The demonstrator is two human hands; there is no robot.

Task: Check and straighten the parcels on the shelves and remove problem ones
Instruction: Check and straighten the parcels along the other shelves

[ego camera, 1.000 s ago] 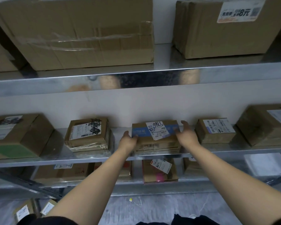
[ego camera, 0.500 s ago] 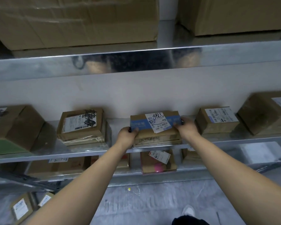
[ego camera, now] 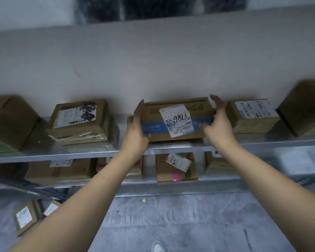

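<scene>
The left hand and right hand gripped the ends of the blue-taped parcel (label scrawled in marker), tilted up over the shelf, thumbs on its face.

Parcel count by level
Middle shelf: five boxes. Lower shelf: four boxes, one white bag. Floor: two boxes.

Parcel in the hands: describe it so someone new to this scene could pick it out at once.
Look along the upper metal shelf, against the pale wall. The parcel is at its centre, held between the left hand and right hand. Unlike the brown boxes beside it, it has a blue tape band and a white label handwritten 98LL.
</scene>
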